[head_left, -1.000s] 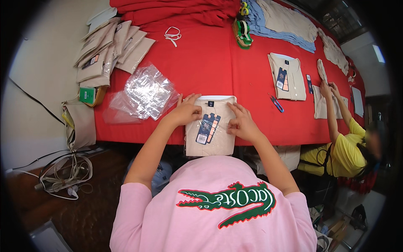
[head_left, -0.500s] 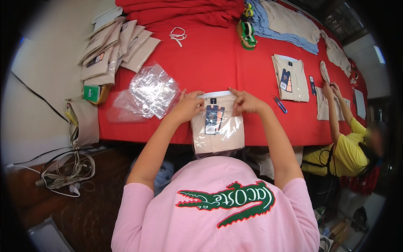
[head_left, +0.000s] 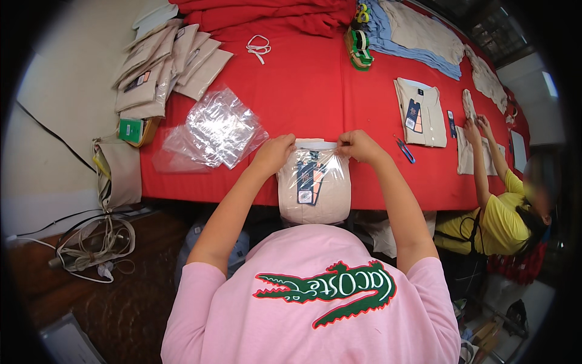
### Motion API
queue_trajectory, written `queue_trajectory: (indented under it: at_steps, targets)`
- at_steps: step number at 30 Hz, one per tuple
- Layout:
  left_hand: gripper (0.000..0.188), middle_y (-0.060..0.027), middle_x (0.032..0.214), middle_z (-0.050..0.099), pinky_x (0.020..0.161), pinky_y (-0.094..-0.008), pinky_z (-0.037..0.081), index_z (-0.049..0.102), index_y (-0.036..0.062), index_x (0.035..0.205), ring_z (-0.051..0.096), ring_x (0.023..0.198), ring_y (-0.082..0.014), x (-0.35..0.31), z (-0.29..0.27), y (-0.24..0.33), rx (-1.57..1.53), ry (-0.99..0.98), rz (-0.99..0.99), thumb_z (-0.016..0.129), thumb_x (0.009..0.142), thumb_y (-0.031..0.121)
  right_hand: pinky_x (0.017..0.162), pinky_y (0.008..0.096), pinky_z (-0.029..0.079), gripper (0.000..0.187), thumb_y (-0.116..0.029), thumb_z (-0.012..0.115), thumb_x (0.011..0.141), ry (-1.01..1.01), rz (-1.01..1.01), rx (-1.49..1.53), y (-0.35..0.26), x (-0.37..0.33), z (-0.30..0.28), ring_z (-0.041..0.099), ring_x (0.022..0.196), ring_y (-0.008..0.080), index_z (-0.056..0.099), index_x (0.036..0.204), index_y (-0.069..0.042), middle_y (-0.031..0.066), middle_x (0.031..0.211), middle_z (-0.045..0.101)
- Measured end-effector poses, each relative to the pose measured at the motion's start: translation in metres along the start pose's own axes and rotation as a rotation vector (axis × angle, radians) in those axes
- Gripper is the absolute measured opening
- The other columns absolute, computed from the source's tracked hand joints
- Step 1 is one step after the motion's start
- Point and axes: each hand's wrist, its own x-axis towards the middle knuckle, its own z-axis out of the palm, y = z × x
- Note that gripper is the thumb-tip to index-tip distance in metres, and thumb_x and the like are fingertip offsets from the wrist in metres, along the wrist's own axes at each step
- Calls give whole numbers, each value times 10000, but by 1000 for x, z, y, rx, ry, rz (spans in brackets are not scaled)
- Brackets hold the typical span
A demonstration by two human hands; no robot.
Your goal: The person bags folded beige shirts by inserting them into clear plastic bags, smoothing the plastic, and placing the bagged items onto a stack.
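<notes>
A folded beige shirt (head_left: 334,193) with a white collar band and dark blue hang tags (head_left: 308,182) lies inside a clear plastic bag (head_left: 297,213) at the table's near edge. My left hand (head_left: 276,154) pinches the upper left corner of the bag, its fingers closed. At the upper right corner my right hand (head_left: 359,146) grips the bag between thumb and fingers. The plastic is stretched over the shirt and shines, and the package's lower end hangs past the table edge.
Clear bags (head_left: 219,130) lie to the left, before a pile of packed beige shirts (head_left: 151,67). Blue-handled snips (head_left: 405,151), a folded tagged shirt (head_left: 419,112) and a green tape dispenser (head_left: 359,50) are rightward. A co-worker in yellow (head_left: 500,215) handles a beige garment.
Both hands have shifted to the bag's top corners and now pinch them. The plastic looks tauter, and the package's lower end has become rounder.
</notes>
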Motion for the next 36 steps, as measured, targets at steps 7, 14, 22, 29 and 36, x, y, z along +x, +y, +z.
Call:
queue_trajectory:
  at_steps: [7,14,22,29,36]
  targets:
    - [188,-202,1004,713,877,-466,540,648,15,1058,715,994,-381,3,16,-24,34,392,397,678,1029,199,687,336,545,177,-151,822,921,379,-309,-249,14,-5,18,689,702,209,750,940,10,81,760,721]
    - [225,-213,929,712,787,-441,537,613,34,1100,725,884,-366,-15,-11,5,-147,65,56,670,1067,249,757,430,586,205,-213,781,937,281,-231,-179,-6,-29,15,745,791,323,774,1009,-21,170,839,749]
    - [147,-138,933,722,763,-419,544,662,51,1050,715,840,-307,-66,-136,136,160,497,567,757,994,149,812,415,585,97,-59,818,892,829,-825,-383,-112,-140,-59,726,946,303,774,975,-35,106,1067,740]
    - [151,-29,1015,727,871,-395,553,703,83,973,712,937,-230,-102,-95,132,401,654,927,818,903,150,865,430,543,191,-59,794,763,1031,-871,-762,-80,-174,-15,676,944,251,813,944,-117,40,987,715]
    - [231,-84,1167,692,1019,-452,515,700,74,1112,672,1125,-282,-112,47,34,310,148,580,788,934,192,1039,459,502,286,-80,669,883,634,-525,-698,69,-149,127,659,1126,278,765,1151,-49,90,1124,706]
